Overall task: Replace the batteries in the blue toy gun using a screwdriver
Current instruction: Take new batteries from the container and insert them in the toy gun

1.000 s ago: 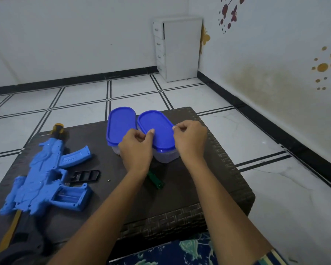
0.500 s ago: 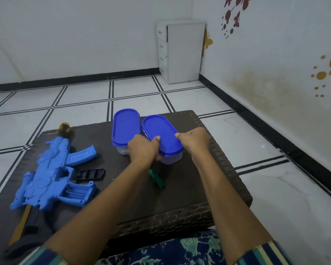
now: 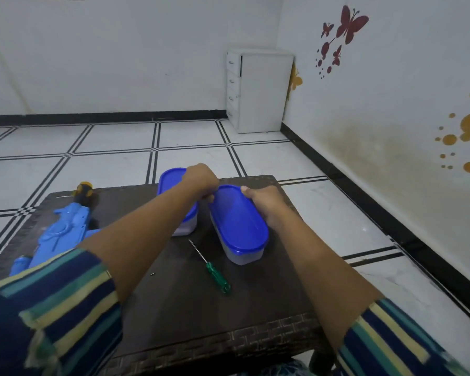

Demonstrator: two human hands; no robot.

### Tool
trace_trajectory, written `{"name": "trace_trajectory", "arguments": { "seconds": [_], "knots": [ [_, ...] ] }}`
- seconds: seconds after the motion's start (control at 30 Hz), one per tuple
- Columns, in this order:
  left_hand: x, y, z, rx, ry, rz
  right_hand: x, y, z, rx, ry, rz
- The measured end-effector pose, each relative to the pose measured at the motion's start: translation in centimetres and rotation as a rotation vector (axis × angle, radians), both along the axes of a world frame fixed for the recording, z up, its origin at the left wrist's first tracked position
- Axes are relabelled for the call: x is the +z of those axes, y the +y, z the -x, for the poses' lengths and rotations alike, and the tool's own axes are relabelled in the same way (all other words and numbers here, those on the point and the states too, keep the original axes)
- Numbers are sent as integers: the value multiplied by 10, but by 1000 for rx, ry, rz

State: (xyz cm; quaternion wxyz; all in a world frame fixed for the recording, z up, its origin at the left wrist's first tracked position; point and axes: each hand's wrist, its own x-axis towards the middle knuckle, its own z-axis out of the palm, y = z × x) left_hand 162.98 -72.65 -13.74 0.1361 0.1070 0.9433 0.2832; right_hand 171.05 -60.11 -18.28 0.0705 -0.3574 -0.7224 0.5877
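Left grip point(image 3: 201, 183) and right grip point(image 3: 266, 204) clamped on lid's point(image 3: 239, 223) far edge; we judged battery-fetch step; next move needed lid peeled, box point(image 3: 244, 257) steadied.

We are stretching both bare forearms forward, with striped sleeves point(image 3: 55, 308) ending near the elbows. Our left hand point(image 3: 201, 181) is angling across to the right, knuckles up, its fingers curling down onto the far left rim of the blue-lidded container point(image 3: 239, 226). Our right hand point(image 3: 267, 206) is gripping the same container's far right side, with the thumb lying on the rim and the fingers curling down out of sight.
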Motion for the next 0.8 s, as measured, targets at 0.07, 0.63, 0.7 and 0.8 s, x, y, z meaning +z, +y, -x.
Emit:
{"name": "trace_trajectory", "arguments": {
  "seconds": [0.07, 0.63, 0.7, 0.8],
  "knots": [
    [-5, 2, 7, 16, -34, -38, 0, 0, 7, -5, 22, 4],
    [-9, -57, 31, -21, 420, 104, -15, -20, 13, 36, -82, -706],
    [-16, -71, 33, -105, 239, 309, -11, -20, 17, 3, -75, -721],
    [-22, -88, 25, -125, -31, 168, -8, -18, 24, -37, -48, -730]
  ]
}}
